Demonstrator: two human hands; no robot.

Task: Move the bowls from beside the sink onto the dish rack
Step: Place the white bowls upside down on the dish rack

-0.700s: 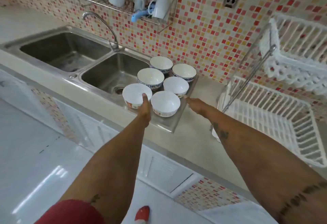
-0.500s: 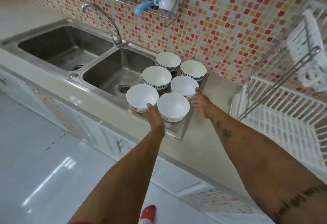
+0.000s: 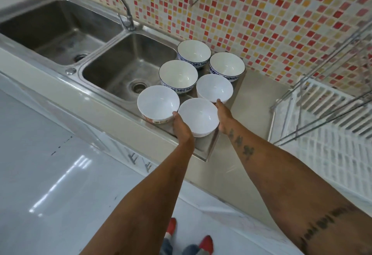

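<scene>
All six bowls stand on the steel drainer right of the sink; none moved. The left hand and right hand cup the nearest bowl from either side, fingers hidden. The dish rack, far right, appears empty.
</scene>
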